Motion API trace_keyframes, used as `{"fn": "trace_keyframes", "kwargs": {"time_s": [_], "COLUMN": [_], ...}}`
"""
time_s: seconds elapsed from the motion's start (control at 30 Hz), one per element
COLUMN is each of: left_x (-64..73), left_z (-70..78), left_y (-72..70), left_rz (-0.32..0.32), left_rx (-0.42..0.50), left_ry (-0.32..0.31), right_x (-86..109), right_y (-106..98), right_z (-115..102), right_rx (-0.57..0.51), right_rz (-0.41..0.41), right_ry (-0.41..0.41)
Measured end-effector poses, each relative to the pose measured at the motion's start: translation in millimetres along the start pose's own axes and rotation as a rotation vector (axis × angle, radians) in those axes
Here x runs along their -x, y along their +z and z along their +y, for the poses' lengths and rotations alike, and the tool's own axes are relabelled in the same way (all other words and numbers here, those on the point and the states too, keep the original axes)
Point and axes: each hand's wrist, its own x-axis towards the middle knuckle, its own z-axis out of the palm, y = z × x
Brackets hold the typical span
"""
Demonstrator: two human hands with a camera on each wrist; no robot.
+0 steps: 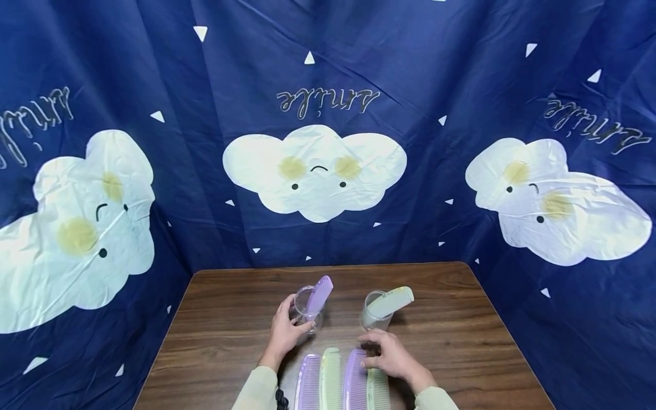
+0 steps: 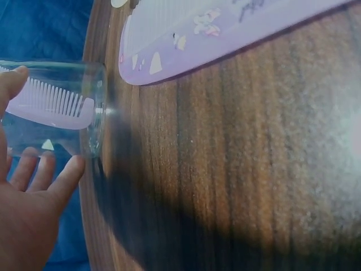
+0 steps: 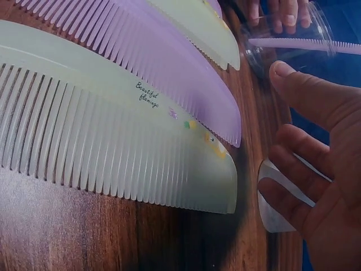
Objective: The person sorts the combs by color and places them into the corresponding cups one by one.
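My left hand [image 1: 286, 331] holds a clear cup [image 2: 93, 138] between thumb and fingers. A purple comb [image 1: 320, 292] leans in that cup, its upper end above the rim. My right hand [image 1: 393, 354] hovers with fingers loosely bent above the near combs, holding nothing. Below it lie a purple comb [image 1: 353, 380] and a pale green comb [image 3: 130, 135]. To their left are another green comb [image 1: 331, 378] and another purple comb [image 1: 308, 384], all side by side. A second clear cup [image 1: 368, 320], just beyond the right hand, holds a tilted pale green comb [image 1: 396, 300].
The brown wooden table [image 1: 215, 324] bears the cups and combs. Its far edge meets a dark blue curtain [image 1: 318, 245] printed with clouds, which also hangs along both sides.
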Motion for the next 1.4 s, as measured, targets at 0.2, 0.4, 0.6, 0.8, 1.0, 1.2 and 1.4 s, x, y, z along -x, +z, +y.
{"fn": "trace_keyframes", "kwargs": {"time_s": [0.2,0.4,0.6,0.8,1.0,1.2,1.4], "left_x": [2.9,1.6,-1.7,-0.2,3.1,3.4,3.1], "left_z": [-0.8,1.0,4.1,3.7,3.5,5.0,5.3], "left_y": [2.3,-0.5,-0.6,-0.2,-0.2,0.1,1.0], "left_rz": [0.004,-0.004,-0.008,-0.005,-0.005,-0.002,0.003], "left_rx": [-0.032,-0.034,-0.042,-0.058,-0.069,-0.07,-0.071], "left_ry": [0.001,0.009,-0.01,-0.013,-0.01,-0.01,-0.004], "right_x": [1.4,-0.8,-1.3,0.7,1.3,0.9,1.0], "right_y": [6,12,15,17,20,23,28], "right_z": [2,6,7,7,8,7,6], "right_rx": [0.001,0.037,0.074,0.093,0.102,0.094,0.156], "right_rz": [-0.02,-0.053,-0.073,-0.095,-0.117,-0.11,-0.084], "right_ry": [-0.002,-0.009,0.001,0.027,0.043,0.03,0.016]}}
